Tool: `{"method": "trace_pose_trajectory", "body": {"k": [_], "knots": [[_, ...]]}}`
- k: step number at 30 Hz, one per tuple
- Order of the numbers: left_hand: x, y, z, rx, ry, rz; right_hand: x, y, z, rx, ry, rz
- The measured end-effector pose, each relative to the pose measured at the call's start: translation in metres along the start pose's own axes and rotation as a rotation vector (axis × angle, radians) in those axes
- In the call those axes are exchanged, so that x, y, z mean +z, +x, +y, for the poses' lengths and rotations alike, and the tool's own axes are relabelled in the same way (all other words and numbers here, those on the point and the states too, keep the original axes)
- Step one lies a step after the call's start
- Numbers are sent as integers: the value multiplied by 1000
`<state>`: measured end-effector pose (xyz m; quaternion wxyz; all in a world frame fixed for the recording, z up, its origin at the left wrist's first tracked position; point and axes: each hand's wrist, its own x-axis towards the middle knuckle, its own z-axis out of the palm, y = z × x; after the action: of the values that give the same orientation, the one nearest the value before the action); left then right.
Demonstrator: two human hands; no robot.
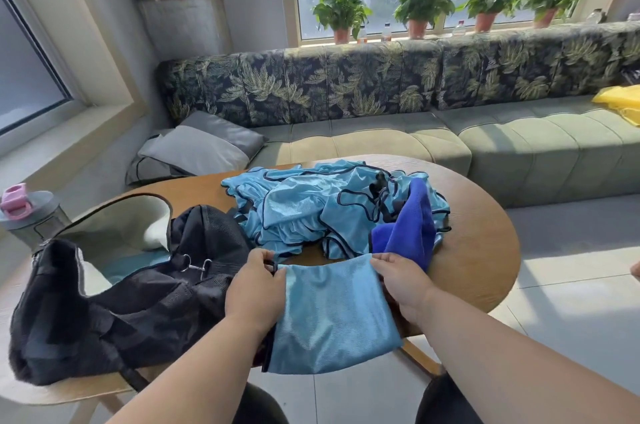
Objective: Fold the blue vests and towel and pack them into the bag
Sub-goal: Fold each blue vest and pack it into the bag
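Observation:
A folded light-blue vest point(332, 316) lies over the table's near edge, its lower part hanging off. My left hand point(254, 288) pinches its top left corner and my right hand point(403, 280) pinches its top right corner. Behind them a heap of light-blue vests point(311, 209) with dark trim covers the middle of the table. A dark-blue towel point(412, 229) lies crumpled on the heap's right side. The black mesh bag point(114, 306) sits open at the left, with light-blue fabric inside it.
The round wooden table point(485, 243) has a grey bottle with a pink lid point(26, 212) at its far left. A leaf-patterned sofa point(381, 132) with a grey cushion point(204, 143) stands behind. Yellow cloth point(620, 101) lies on the sofa at right.

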<state>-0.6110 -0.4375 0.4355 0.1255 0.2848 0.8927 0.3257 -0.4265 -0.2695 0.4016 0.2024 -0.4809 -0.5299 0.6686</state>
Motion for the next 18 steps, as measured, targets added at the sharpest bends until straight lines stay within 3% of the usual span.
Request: {"method": "trace_pose_trajectory", "body": {"k": [5, 9, 12, 15, 18], "knots": [[3, -8, -8, 89, 45, 62, -2, 1, 14, -35, -39, 53], [15, -34, -15, 448, 268, 148, -6, -8, 16, -158, -153, 76], [39, -53, -26, 661, 436, 30, -8, -17, 23, -211, -431, 106], [60, -63, -36, 624, 653, -120, -9, -30, 26, -165, -667, 125], [69, -64, -48, 535, 723, -203, -6, -41, 27, -109, -789, 132]]}}
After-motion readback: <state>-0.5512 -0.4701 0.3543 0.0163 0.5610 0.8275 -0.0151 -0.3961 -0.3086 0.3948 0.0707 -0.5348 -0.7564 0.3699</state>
